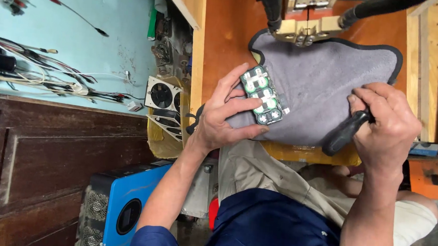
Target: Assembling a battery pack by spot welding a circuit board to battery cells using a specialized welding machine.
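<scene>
Left hand (pixel 224 119) pinches a green cell pack (pixel 264 96) over a grey cloth (pixel 330 74) on the bench (pixel 225 31); right hand (pixel 386 124) grips a black handle (pixel 345 133). Welder arms (pixel 308 16) stand beyond; a fan (pixel 162 94) lies left.

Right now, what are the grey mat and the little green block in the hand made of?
The grey mat looks like soft cloth, perhaps felt or fleece: matt, fuzzy, with a dark stitched edge. The little green block in the left hand seems to be round cells in a green plastic frame, joined by shiny, pale metal strips. The tool handle in the right hand looks like black plastic or rubber.
</scene>
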